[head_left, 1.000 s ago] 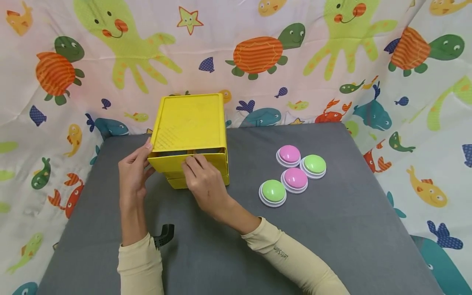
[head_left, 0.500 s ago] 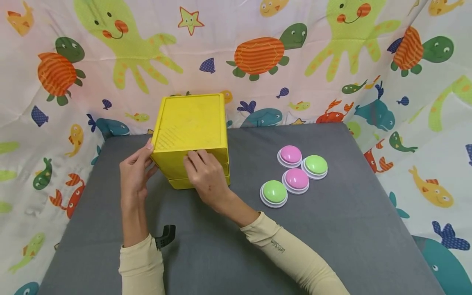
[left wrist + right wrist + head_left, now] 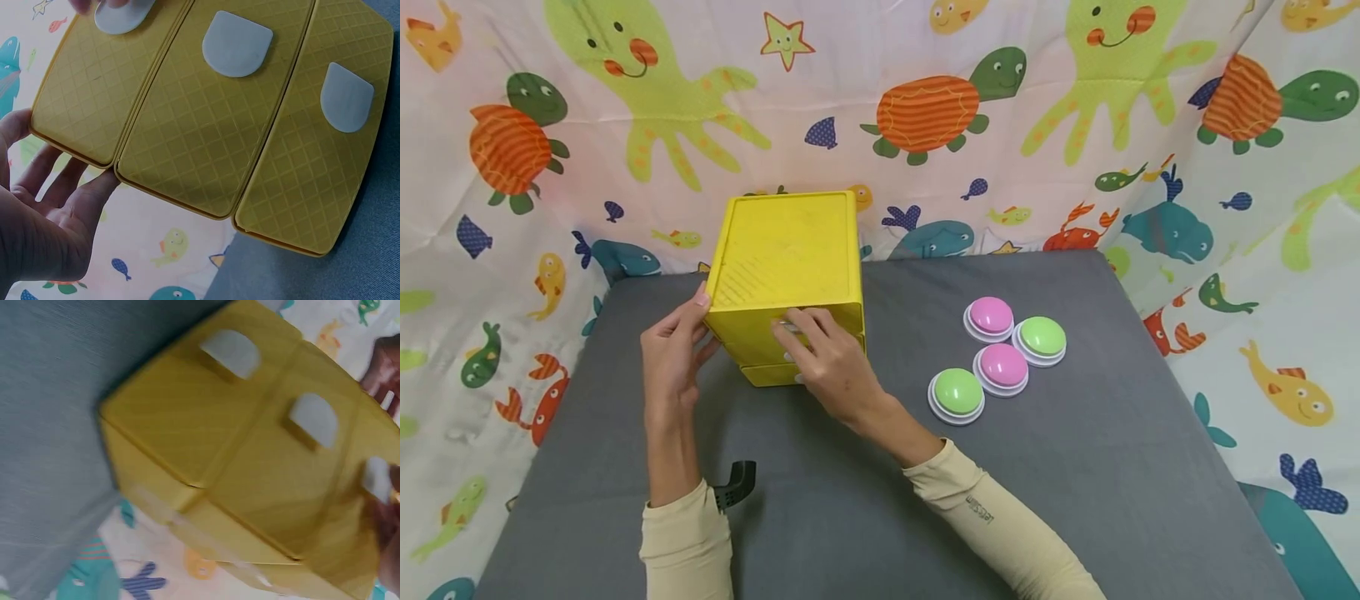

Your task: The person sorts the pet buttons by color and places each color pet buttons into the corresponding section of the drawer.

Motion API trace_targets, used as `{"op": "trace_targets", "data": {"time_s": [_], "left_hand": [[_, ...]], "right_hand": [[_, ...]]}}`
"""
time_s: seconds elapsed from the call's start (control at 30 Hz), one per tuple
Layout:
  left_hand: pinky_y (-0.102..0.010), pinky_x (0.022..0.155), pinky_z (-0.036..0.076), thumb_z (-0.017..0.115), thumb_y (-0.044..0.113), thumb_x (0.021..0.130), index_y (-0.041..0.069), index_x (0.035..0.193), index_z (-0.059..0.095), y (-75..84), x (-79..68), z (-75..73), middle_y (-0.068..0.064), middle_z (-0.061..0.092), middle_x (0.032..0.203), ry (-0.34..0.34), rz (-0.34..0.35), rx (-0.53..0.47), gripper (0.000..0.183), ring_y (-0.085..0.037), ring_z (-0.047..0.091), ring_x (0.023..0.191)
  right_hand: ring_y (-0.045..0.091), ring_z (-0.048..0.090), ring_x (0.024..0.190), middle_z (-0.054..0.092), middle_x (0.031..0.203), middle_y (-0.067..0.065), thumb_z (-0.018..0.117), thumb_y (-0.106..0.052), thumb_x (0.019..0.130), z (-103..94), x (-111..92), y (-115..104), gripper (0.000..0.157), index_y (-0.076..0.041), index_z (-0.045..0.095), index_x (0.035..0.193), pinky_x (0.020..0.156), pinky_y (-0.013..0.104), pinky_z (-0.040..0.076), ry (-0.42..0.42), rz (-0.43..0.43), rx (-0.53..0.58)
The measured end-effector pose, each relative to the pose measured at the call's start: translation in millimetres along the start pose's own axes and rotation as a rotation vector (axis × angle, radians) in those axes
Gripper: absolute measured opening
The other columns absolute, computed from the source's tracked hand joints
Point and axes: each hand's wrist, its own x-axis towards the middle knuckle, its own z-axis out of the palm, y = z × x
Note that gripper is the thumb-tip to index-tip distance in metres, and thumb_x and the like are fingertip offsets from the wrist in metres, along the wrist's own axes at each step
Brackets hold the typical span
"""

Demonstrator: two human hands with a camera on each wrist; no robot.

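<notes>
A yellow drawer box (image 3: pixel 786 250) with three stacked drawers stands on the grey cloth. Each drawer front has a white half-round handle, such as the middle handle (image 3: pixel 237 44). At the box's upper left front corner, my left hand (image 3: pixel 672 354) holds on with its thumb on top and its other fingers below. My right hand (image 3: pixel 831 358) is at the top drawer's front, with its bent fingers slightly apart at the top handle (image 3: pixel 125 15). The top drawer lies flush with the lower two, and its contents are hidden.
To the box's right are two pink push buttons (image 3: pixel 991 316) and two green push buttons (image 3: pixel 958 392) on white bases, grouped on the cloth. Behind and at both sides hangs a sea-animal printed curtain (image 3: pixel 820 92). A black wrist device (image 3: pixel 737 483) projects from the left sleeve.
The top drawer stood partly out a second ago and has slid fully in under the right hand. The right hand's fingers have since parted at the handle. The left hand has stayed put.
</notes>
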Motion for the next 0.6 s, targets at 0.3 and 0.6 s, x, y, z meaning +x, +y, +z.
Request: {"op": "trace_targets", "data": {"time_s": [0.3, 0.6], "left_hand": [[-0.017, 0.076, 0.063, 0.081, 0.042, 0.091, 0.017, 0.129, 0.076, 1.5, 1.5, -1.0, 0.010, 0.068, 0.141, 0.019, -0.009, 0.014, 0.046, -0.003, 0.075, 0.107], [-0.019, 0.075, 0.064, 0.082, 0.039, 0.091, 0.017, 0.130, 0.075, 0.4, 1.3, 0.4, 0.008, 0.069, 0.140, 0.013, -0.017, 0.003, 0.045, -0.001, 0.076, 0.102]], "right_hand": [[0.022, 0.070, 0.103, 0.076, 0.116, 0.009, 0.070, -0.008, 0.099, 11.4, -39, -4, 0.020, -0.004, 0.076, 0.117, 0.094, 0.028, 0.062, 0.021, 0.090, 0.042], [0.020, 0.067, 0.110, 0.074, 0.126, 0.005, 0.068, -0.008, 0.101, 17.2, -47, -9, 0.025, -0.008, 0.074, 0.125, 0.098, 0.025, 0.060, -0.151, 0.109, 0.037]]}}
